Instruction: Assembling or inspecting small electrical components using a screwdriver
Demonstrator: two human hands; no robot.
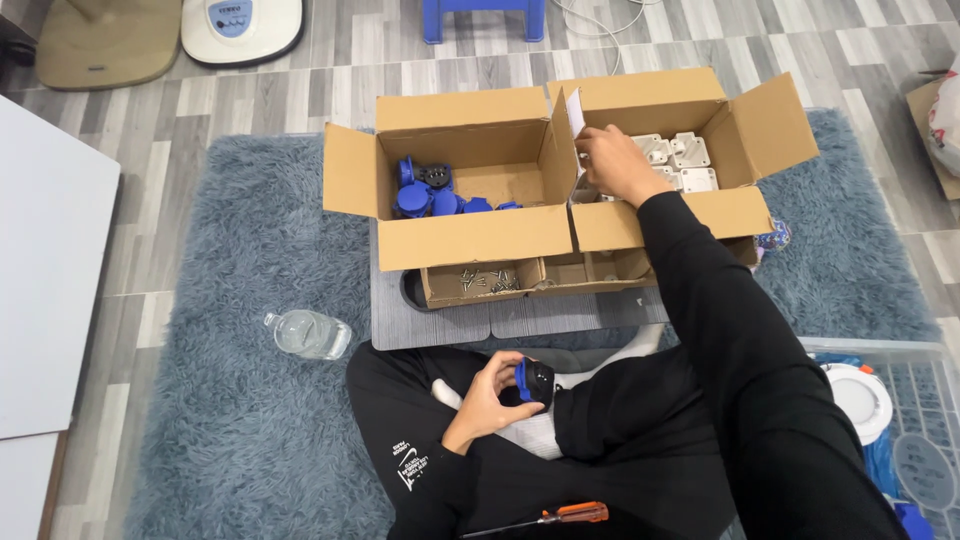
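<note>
Two hands at work: my left hand [487,400] grips a blue-and-black plug part [533,381] over my lap; my right hand [612,165] reaches forward into the right cardboard box [700,210], fingers curled among white parts [680,160].

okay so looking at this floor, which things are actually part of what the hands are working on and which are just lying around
In use: blue-and-black part in left hand; right hand in box of white parts; box of blue parts; screw tray; orange-handled screwdriver.

Lying about: water bottle; blue stool; white round device; plastic crate.
</note>
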